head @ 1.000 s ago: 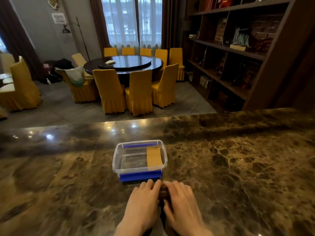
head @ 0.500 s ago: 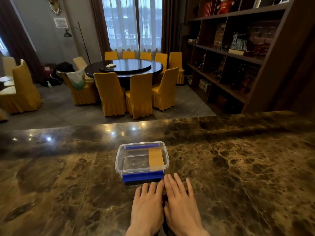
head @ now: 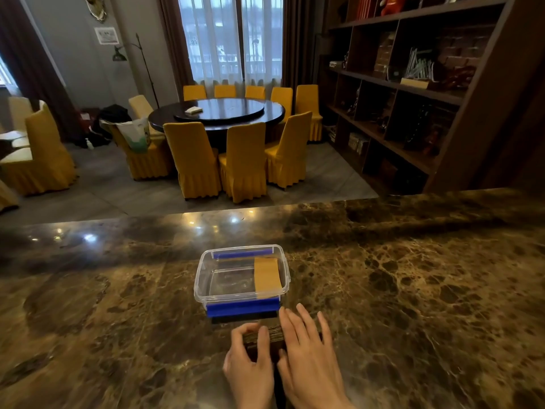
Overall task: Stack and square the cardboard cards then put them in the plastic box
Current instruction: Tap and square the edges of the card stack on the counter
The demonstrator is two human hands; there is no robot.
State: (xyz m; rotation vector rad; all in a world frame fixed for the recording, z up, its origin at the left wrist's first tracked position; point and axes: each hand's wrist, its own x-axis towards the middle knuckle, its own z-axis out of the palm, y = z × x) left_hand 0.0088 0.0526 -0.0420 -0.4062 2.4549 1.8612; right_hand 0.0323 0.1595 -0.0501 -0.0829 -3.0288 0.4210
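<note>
Both hands, left hand [head: 250, 361] and right hand [head: 306, 352], are clasping the card stack [head: 272, 336] (edges showing) between them at the countertop's [head: 413, 290] near edge, just before the plastic box [head: 206, 278].

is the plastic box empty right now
No, one tan cardboard card already lies inside the clear plastic box, on its right side.

Marble counter [head: 413, 290], yellow chairs [head: 244, 160], bookshelf [head: 413, 93]
</note>
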